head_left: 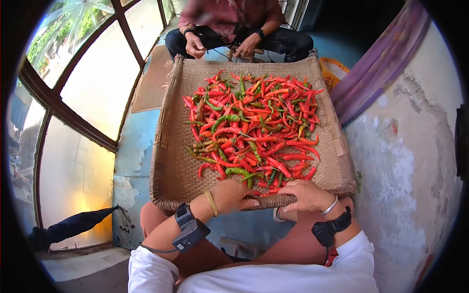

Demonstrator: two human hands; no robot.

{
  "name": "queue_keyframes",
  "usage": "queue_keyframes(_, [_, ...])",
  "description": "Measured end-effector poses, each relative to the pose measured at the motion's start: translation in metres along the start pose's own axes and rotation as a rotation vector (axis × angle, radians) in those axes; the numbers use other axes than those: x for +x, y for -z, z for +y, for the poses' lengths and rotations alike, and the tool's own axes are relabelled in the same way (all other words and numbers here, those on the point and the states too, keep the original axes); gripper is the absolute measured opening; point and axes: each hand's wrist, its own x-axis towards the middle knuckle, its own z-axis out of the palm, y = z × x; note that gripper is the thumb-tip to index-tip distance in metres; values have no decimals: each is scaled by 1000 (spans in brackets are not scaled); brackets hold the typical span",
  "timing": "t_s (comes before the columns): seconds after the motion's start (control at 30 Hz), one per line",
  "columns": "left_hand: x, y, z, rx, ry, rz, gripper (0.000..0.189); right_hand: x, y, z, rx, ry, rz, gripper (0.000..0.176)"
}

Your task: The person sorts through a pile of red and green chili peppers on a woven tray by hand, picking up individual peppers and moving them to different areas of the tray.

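A large woven tray [168, 168] spans the middle of the view, its near rim above my knees. Red chili peppers [264, 117], with some green ones among them, lie heaped on it. My left hand [229, 196] is closed on the near rim, left of centre, with its fingers curled inward over the edge. To the right of it, my right hand [307, 194] grips the same rim, thumb toward me and fingers over the edge beside the nearest peppers. The two hands are a short distance apart.
Across the tray sits another person [239, 22], both hands above the knees beyond the far rim. Windows [93, 88] line the left side, with a folded dark umbrella [78, 225] below. On the right are a purple curtain [376, 68], a worn wall [400, 146] and a yellow object [333, 69].
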Motion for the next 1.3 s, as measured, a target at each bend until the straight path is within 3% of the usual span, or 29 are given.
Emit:
queue_keyframes(0.1, [-11, -4, 19, -44, 32, 99, 28, 1, 2, -4, 16, -70, 7, 44])
queue_keyframes(0.17, [-12, -12, 36, -49, -288, 381, 18, 0, 1, -5, 31, -81, 14, 43])
queue_keyframes(0.2, [-9, -18, 40, -45, -296, 379, 18, 0, 3, -5, 27, -85, 9, 43])
queue_keyframes(0.27, [-5, -38, 49, -266, -535, 327, 12, -2, 2, -4, -4, -75, 41, 43])
queue_keyframes(0.33, [-4, -67, 47, -312, -523, 221, 10, -4, 0, -3, -9, -58, 50, 42])
queue_keyframes(0.4, [-8, -119, 29, -631, -293, -260, 12, -2, -3, 0, 10, -20, 79, 41])
queue_keyframes(0.47, [-17, -172, -3, -471, -94, -428, 22, -1, -5, 2, 21, -9, 76, 41])
queue_keyframes(0.6, [-56, -272, -42, -331, -52, -716, 27, -8, -5, 0, 14, 5, 135, 41])
queue_keyframes(0.67, [-63, -302, -34, -463, 131, -1155, 39, -10, 3, -2, 35, -2, 81, 43])
queue_keyframes(0.7, [-62, -310, -31, -498, 150, -1250, 39, -10, 4, -1, 15, -1, 67, 44])
queue_keyframes(1.0, [-48, -298, -40, -590, 116, -1365, 37, -1, 16, 18, 160, 39, -87, 50])
queue_keyframes(1.17, [-40, -280, -53, -451, 116, -1221, 37, -10, 10, 14, 93, 81, 108, 44])
queue_keyframes(1.23, [-31, -263, -58, -357, 83, -1155, 36, -12, 7, 9, 119, 19, 13, 46])
queue_keyframes(1.3, [-18, -236, -59, -275, 35, -1076, 36, -14, 4, 6, 66, 0, 95, 45])
